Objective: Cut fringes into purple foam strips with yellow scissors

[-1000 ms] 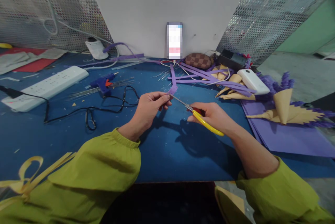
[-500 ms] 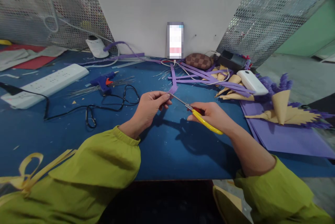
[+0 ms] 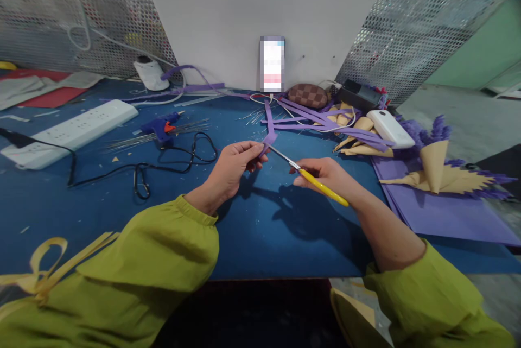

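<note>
Between thumb and fingers, my left hand point(image 3: 238, 166) pinches the near end of a purple paper strip point(image 3: 271, 125), which runs away from me over the blue table. My right hand point(image 3: 325, 177) is closed around yellow-handled scissors point(image 3: 323, 186). Their metal blades point left and reach the strip right beside my left fingertips. The blades look nearly closed; whether paper lies between them is too small to tell. More purple strips point(image 3: 321, 119) lie in a loose pile just beyond my right hand.
At left are a white power strip point(image 3: 77, 131), a blue glue gun point(image 3: 163, 126) and its looping black cord. A phone point(image 3: 272, 64) leans against the back panel. To the right lie a white power bank point(image 3: 391, 128), purple sheets point(image 3: 443, 217) and a paper-wrapped purple flower point(image 3: 437, 166).
The scissors have turned slightly in my right hand, and the gap between their handles no longer shows. My left hand keeps its pinch on the strip.
</note>
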Action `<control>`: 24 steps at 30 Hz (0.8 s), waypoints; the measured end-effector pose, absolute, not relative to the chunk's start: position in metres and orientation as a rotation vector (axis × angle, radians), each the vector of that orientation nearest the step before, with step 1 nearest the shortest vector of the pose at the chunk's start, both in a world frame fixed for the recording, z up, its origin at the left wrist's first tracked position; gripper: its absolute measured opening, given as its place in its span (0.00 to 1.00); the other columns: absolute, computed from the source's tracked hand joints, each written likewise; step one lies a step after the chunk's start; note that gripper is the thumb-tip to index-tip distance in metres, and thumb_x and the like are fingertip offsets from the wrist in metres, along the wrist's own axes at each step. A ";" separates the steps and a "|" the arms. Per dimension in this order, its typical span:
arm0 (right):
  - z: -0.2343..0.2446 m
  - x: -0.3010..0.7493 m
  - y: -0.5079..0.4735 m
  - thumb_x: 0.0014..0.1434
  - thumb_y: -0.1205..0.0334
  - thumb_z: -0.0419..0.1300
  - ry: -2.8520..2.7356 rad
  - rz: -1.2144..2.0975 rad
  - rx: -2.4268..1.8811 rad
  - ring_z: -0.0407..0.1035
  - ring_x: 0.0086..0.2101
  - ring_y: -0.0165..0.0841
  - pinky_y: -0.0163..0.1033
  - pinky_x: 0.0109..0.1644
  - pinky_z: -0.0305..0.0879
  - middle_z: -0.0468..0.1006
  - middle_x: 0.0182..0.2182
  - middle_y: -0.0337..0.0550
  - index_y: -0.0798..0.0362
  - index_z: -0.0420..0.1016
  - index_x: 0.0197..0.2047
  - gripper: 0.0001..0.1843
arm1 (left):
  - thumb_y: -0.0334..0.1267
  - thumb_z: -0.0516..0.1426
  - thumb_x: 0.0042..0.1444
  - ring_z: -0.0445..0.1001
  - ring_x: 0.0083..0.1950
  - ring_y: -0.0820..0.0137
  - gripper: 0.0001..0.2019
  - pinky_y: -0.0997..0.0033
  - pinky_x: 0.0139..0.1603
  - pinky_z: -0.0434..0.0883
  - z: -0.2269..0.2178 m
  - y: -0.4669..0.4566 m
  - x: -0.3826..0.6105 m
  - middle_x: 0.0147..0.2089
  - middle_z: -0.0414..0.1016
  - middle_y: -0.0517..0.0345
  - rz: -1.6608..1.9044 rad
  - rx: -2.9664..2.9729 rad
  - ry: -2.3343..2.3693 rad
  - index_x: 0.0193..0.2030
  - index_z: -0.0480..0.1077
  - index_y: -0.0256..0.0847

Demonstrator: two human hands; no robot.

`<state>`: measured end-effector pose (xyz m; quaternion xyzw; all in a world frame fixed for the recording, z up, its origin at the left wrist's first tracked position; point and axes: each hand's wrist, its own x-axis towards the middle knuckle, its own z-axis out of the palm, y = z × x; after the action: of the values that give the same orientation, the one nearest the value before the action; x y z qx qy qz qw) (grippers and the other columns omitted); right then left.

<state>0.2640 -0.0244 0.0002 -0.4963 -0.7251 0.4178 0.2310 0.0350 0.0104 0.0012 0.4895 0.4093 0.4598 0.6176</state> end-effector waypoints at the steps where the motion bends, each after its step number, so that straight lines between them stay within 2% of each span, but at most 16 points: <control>1: 0.000 0.264 -0.024 0.54 0.45 0.63 -1.997 1.129 -1.376 0.53 0.25 0.26 0.32 0.27 0.49 0.63 0.24 0.34 0.55 0.74 0.39 0.21 | 0.43 0.65 0.49 0.66 0.24 0.77 0.10 0.76 0.26 0.59 0.001 0.010 0.035 0.27 0.75 0.59 1.063 1.131 0.948 0.29 0.75 0.38; 14: 0.003 0.258 -0.030 0.56 0.45 0.62 -2.163 0.771 -1.510 0.55 0.27 0.28 0.32 0.29 0.48 0.64 0.25 0.34 0.51 0.70 0.36 0.17 | 0.41 0.65 0.48 0.67 0.24 0.77 0.09 0.75 0.24 0.59 0.003 0.009 0.036 0.26 0.75 0.59 1.158 1.188 1.047 0.30 0.77 0.37; 24: 0.006 0.254 -0.032 0.58 0.42 0.59 -2.163 0.774 -1.473 0.54 0.26 0.27 0.32 0.28 0.47 0.61 0.23 0.34 0.52 0.67 0.31 0.20 | 0.41 0.66 0.46 0.67 0.23 0.77 0.09 0.76 0.24 0.60 0.001 0.006 0.038 0.26 0.76 0.58 1.164 1.123 1.031 0.30 0.77 0.37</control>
<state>0.2544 -0.0324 0.0063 -0.5282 -0.7758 0.2777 0.2050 0.0381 0.0063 0.0013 0.4792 0.4400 0.4969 0.5743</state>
